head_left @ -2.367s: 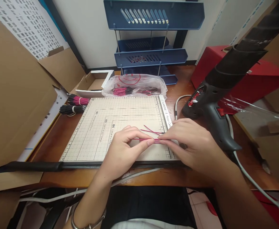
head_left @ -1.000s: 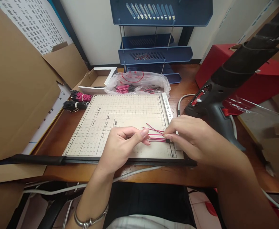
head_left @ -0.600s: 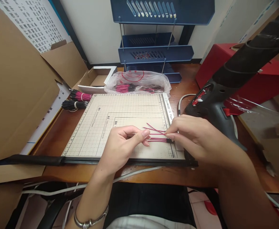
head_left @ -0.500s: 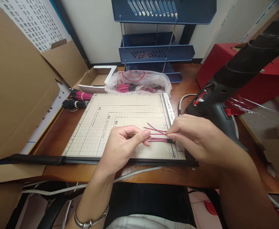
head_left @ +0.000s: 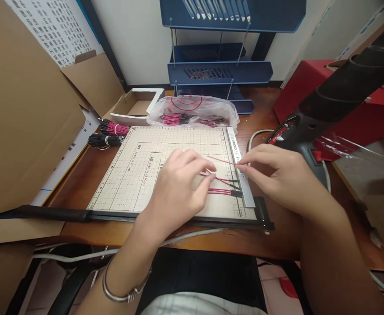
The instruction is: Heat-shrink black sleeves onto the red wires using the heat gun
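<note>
A beige paper cutter board (head_left: pixel 139 175) with a printed grid lies on the wooden desk. Several thin pink wires (head_left: pixel 223 191) with black ends rest on its right side, against the ruler strip (head_left: pixel 241 170). My left hand (head_left: pixel 179 188) sits over the wires' left ends, fingertips pinching one wire. My right hand (head_left: pixel 277 175) pinches the right end of a single pink wire (head_left: pixel 220 160) above the ruler strip, lifted slightly off the others.
A clear bag of pink and black wires (head_left: pixel 192 116) lies behind the board. Two tied wire bundles (head_left: pixel 108 133) and a small open box (head_left: pixel 136 107) sit at the left. Blue stacked trays (head_left: pixel 221 72), a black heat gun (head_left: pixel 310 131), a red box (head_left: pixel 313 87) and cardboard (head_left: pixel 24 122) surround the desk.
My right hand has moved up from the wire bunch and now pulls one wire away along the ruler strip. My left hand has shifted forward over the wires. The view moved slightly left.
</note>
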`<state>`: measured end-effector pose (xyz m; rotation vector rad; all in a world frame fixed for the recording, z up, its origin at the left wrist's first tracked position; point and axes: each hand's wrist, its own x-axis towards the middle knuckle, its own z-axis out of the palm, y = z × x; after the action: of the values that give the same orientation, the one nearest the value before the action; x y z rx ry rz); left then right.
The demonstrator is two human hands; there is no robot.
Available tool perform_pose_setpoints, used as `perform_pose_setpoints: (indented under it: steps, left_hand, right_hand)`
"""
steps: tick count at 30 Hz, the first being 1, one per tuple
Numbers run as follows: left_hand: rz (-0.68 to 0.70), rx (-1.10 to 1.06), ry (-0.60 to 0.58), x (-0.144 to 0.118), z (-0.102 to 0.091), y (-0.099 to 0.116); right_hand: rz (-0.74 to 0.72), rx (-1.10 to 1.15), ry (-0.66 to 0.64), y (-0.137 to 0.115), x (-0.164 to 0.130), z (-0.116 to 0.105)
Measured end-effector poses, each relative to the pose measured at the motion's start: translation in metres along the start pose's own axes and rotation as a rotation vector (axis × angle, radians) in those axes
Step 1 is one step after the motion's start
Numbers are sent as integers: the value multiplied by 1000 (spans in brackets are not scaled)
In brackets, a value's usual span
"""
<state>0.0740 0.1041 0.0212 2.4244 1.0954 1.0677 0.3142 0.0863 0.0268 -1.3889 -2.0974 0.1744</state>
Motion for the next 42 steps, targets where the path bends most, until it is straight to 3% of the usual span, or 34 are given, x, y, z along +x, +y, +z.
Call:
perform_pose_setpoints:
  steps: [4, 9, 14, 19, 26, 31, 38, 42]
  left_hand:
    - [155, 192, -243, 19, 4, 2]
    - [212, 370, -346, 29, 7, -1]
    - [170, 349, -414, 28, 9, -3]
    - [108, 261, -445, 23, 8, -3]
    - [-52, 175, -290, 14, -6, -20]
    - [-94, 172, -329, 13, -12, -25]
    - [-87, 198, -396, 16, -8, -21]
    - [-79, 203, -382, 19, -9, -20]
  right_hand:
    - [-57, -78, 40, 2, 3, 16]
    - [-55, -109, 24, 1, 1, 25]
    - [-3, -41, -63, 2, -2, 26]
    - [20, -11, -66, 5, -3, 25]
    - [37, 32, -98, 5, -2, 26]
    - [43, 44, -103, 6, 0, 25]
    - [44, 21, -101, 7, -2, 25]
    - [16, 20, -99, 7, -1, 27]
